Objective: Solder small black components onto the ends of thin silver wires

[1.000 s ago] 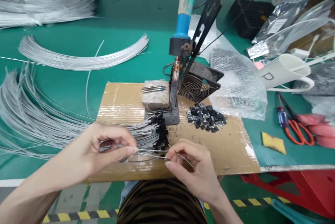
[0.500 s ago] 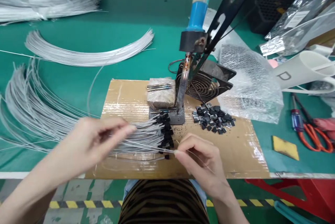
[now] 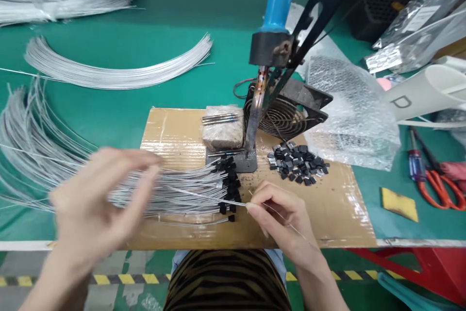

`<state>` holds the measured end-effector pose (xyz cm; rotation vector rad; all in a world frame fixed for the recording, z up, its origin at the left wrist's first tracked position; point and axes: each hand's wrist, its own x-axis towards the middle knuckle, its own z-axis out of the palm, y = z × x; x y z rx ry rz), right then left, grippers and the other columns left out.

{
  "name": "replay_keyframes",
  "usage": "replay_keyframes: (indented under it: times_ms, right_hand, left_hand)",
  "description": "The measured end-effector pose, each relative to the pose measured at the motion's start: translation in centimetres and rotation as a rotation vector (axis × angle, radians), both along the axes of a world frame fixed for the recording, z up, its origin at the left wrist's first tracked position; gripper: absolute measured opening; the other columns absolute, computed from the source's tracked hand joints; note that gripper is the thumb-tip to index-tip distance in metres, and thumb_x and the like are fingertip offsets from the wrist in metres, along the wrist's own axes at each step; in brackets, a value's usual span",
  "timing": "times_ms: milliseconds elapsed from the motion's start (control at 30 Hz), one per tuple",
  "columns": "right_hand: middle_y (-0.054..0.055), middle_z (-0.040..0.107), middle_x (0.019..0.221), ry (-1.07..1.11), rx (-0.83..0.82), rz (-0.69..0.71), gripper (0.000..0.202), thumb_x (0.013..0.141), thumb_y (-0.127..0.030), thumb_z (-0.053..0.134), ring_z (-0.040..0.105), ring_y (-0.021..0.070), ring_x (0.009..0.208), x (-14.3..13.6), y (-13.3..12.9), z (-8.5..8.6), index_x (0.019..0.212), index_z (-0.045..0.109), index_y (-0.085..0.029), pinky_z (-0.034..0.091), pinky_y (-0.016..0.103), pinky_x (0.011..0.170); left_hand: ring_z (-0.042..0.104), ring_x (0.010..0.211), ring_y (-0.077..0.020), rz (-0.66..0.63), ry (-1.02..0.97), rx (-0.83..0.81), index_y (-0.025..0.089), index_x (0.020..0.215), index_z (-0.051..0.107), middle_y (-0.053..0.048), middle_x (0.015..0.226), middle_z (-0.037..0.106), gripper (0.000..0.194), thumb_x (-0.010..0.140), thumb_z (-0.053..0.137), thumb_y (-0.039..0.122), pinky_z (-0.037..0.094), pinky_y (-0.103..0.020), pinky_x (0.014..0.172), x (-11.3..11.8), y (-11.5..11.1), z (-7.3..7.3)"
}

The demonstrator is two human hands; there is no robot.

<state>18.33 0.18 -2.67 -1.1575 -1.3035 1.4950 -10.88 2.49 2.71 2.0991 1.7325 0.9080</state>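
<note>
A bundle of thin grey-white wires point(image 3: 182, 189) lies across the cardboard point(image 3: 174, 131), its right ends fitted with small black pieces point(image 3: 230, 182). My right hand point(image 3: 278, 214) pinches the end of a pale wire just right of those black ends, and a thin strand trails over its fingers. Over the left part of the bundle is my left hand point(image 3: 105, 194), blurred, its thumb and fingers apart with nothing visible between them. Loose black and silver pieces point(image 3: 296, 163) form a pile behind my right hand. A soldering iron point(image 3: 258, 92) hangs on a black arm above a metal base.
A black fan point(image 3: 284, 112) stands behind the iron, beside bubble wrap point(image 3: 349, 112). A wrapped block point(image 3: 223, 129) carries metal rods. A curved wire bundle point(image 3: 120, 75) lies at the back left. Orange-handled scissors point(image 3: 439, 192) and a yellow sponge point(image 3: 399, 203) are at the right.
My left hand has moved left along the wires and its fingers have spread. My right hand has shifted slightly right and up, still pinching the wire. The view has moved a little.
</note>
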Motion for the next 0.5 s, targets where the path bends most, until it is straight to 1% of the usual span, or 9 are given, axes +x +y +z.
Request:
replay_keyframes:
  times_ms: [33,67,100,133,167,200,300,400,500]
  right_hand:
    - [-0.002,0.055,0.072,-0.020,0.003,0.005,0.027,0.099,-0.029,0.071,0.048,0.0116,0.064,-0.1,0.0,0.1,0.075,0.066,-0.019,0.033,0.027,0.057]
    - [-0.002,0.055,0.072,-0.036,0.010,0.008,0.027,0.099,-0.030,0.071,0.048,0.0119,0.064,-0.1,0.0,0.1,0.075,0.066,-0.019,0.033,0.027,0.058]
    - [-0.002,0.055,0.072,-0.050,0.018,0.010,0.027,0.100,-0.030,0.070,0.048,0.0121,0.065,-0.1,0.0,0.2,0.075,0.065,-0.019,0.033,0.028,0.058]
    - [-0.002,0.055,0.072,-0.057,0.027,0.013,0.027,0.100,-0.030,0.070,0.049,0.0123,0.066,-0.2,0.0,0.2,0.075,0.065,-0.019,0.034,0.028,0.059]
    - [-0.003,0.056,0.072,-0.061,0.035,0.012,0.027,0.100,-0.029,0.070,0.049,0.0123,0.066,-0.2,0.0,0.3,0.075,0.065,-0.019,0.034,0.028,0.059]
    - [-0.003,0.056,0.072,-0.060,0.038,0.007,0.027,0.099,-0.029,0.071,0.049,0.0123,0.066,-0.3,0.0,0.3,0.075,0.065,-0.019,0.034,0.028,0.060]
    - [-0.003,0.056,0.072,-0.039,0.018,-0.017,0.025,0.096,-0.027,0.075,0.049,0.0114,0.066,-0.5,0.1,0.3,0.075,0.066,-0.019,0.035,0.027,0.059]
    - [-0.004,0.057,0.071,0.010,-0.046,-0.057,0.023,0.094,-0.030,0.078,0.050,0.0093,0.059,-0.8,0.1,0.3,0.076,0.069,-0.019,0.036,0.025,0.056]
    - [-0.001,0.063,0.078,0.085,-0.093,-0.126,0.028,0.101,-0.042,0.068,0.056,0.0092,0.055,-0.9,-0.1,0.0,0.087,0.076,-0.019,0.043,0.024,0.053]
  left_hand:
    - [0.069,0.103,-0.0196,-0.202,0.022,0.003,0.026,0.113,0.072,0.001,0.114,0.075,0.028,0.090,0.066,0.011,0.054,-0.034,0.093,2.4,-0.6,-0.1]
    - [0.069,0.108,-0.0190,-0.354,0.026,-0.006,0.025,0.122,0.070,-0.001,0.120,0.074,0.034,0.093,0.063,0.008,0.053,-0.033,0.097,4.6,-1.0,-0.1]
    - [0.068,0.114,-0.0191,-0.423,0.029,-0.058,0.023,0.127,0.067,-0.004,0.125,0.073,0.037,0.095,0.060,0.007,0.052,-0.033,0.103,6.4,-1.4,-0.2]
    - [0.067,0.115,-0.0195,-0.447,0.023,-0.080,0.021,0.127,0.066,-0.006,0.124,0.072,0.035,0.096,0.057,0.006,0.051,-0.034,0.105,7.8,-1.5,-0.3]
    - [0.068,0.112,-0.0195,-0.450,0.017,-0.122,0.020,0.125,0.065,-0.007,0.121,0.072,0.032,0.098,0.055,0.006,0.052,-0.034,0.103,8.7,-1.6,-0.3]
    - [0.068,0.104,-0.0185,-0.449,0.000,-0.173,0.019,0.118,0.066,-0.007,0.114,0.072,0.026,0.099,0.053,0.007,0.054,-0.032,0.094,9.2,-1.6,-0.4]
    - [0.064,0.082,-0.0151,-0.430,-0.054,-0.348,0.021,0.104,0.065,-0.002,0.092,0.068,0.020,0.103,0.047,0.012,0.050,-0.028,0.070,9.2,-1.0,-0.6]
    - [0.061,0.072,-0.0138,-0.384,-0.132,-0.509,0.023,0.098,0.067,0.002,0.081,0.066,0.019,0.106,0.050,0.023,0.044,-0.026,0.062,8.5,-0.3,-0.8]
    - [0.057,0.064,-0.0133,-0.281,-0.257,-0.616,0.023,0.090,0.069,0.002,0.072,0.065,0.022,0.104,0.054,0.032,0.041,-0.025,0.056,8.3,0.2,-1.0]
